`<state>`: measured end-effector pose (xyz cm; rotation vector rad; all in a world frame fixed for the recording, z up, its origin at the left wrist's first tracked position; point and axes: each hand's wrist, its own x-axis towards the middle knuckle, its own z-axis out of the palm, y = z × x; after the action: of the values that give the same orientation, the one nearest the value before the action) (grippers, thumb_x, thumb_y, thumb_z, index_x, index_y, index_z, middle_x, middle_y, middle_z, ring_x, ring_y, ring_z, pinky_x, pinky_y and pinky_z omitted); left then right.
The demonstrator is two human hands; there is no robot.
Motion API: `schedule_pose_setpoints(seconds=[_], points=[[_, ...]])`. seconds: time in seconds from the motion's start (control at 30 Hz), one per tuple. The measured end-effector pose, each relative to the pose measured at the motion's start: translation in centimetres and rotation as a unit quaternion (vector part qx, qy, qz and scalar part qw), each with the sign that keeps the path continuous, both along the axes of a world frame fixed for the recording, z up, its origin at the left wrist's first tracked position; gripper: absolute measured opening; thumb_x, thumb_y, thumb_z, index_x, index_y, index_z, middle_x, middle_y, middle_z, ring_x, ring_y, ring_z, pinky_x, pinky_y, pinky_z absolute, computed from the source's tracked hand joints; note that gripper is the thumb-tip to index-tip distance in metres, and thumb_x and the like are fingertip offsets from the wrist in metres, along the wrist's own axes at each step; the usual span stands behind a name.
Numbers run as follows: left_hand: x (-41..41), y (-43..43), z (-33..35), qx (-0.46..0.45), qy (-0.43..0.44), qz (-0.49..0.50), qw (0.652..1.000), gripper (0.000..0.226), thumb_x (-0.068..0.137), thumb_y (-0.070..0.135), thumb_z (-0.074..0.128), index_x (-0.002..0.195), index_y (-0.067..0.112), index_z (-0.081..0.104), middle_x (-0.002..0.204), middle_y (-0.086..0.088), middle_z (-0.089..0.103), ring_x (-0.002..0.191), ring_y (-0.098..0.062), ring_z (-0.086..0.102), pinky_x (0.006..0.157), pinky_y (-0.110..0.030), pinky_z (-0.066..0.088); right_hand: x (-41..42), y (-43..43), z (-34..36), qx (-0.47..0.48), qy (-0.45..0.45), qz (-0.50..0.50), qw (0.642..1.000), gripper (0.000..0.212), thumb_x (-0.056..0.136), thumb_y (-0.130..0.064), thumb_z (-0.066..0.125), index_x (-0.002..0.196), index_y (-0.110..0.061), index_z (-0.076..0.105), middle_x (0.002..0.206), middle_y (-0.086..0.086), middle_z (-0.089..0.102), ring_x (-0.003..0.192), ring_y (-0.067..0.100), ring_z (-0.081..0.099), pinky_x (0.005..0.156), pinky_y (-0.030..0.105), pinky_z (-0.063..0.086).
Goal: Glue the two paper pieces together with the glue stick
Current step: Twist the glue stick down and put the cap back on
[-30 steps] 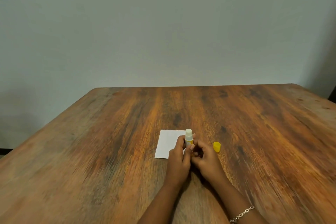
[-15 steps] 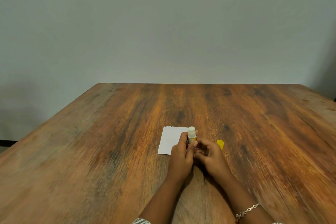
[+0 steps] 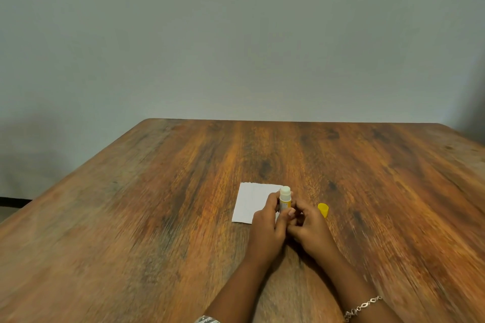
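Note:
An uncapped glue stick (image 3: 285, 198), white tip up and yellow body, stands upright between my hands. My left hand (image 3: 269, 225) wraps its body. My right hand (image 3: 309, 229) closes around its hidden lower end. White paper (image 3: 252, 200) lies flat on the table just left of and behind the stick, partly covered by my left hand; I can make out only one sheet. The yellow cap (image 3: 323, 210) lies on the table just beyond my right hand.
The wooden table (image 3: 157, 217) stretches wide on all sides, with its far edge against a plain grey wall. A bracelet (image 3: 363, 307) sits on my right wrist.
The view has tilted and shifted a little. Both hands stay together on the upright glue stick; paper and cap lie where they were.

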<state>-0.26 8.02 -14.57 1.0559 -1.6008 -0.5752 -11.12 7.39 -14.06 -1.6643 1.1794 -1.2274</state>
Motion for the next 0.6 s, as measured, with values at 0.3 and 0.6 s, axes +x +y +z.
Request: schedule_pose_setpoints(seconds=[0.3, 0.6], points=[[0.09, 0.06, 0.08, 0.003, 0.016, -0.01, 1.0, 0.024, 0.091, 0.019, 0.049, 0.113, 0.012, 0.052, 0.097, -0.003, 0.069, 0.085, -0.006, 0.063, 0.072, -0.026, 0.05, -0.1, -0.05, 0.08, 0.009, -0.02, 0.022, 1.0, 0.024, 0.077, 0.014, 0.056, 0.091, -0.005, 0.064, 0.087, 0.023, 0.066, 0.076, 0.029, 0.061, 0.068, 0.04, 0.051], [0.28, -0.31, -0.07, -0.002, 0.029, -0.017, 0.999, 0.022, 0.091, 0.008, 0.049, 0.113, 0.011, 0.053, 0.091, 0.014, 0.064, 0.083, 0.004, 0.061, 0.068, -0.008, 0.046, -0.01, 0.21, 0.38, 0.013, -0.036, 0.038, 0.999, 0.041, 0.078, 0.016, 0.054, 0.094, -0.02, 0.065, 0.091, 0.011, 0.07, 0.082, 0.018, 0.067, 0.072, 0.029, 0.055]])
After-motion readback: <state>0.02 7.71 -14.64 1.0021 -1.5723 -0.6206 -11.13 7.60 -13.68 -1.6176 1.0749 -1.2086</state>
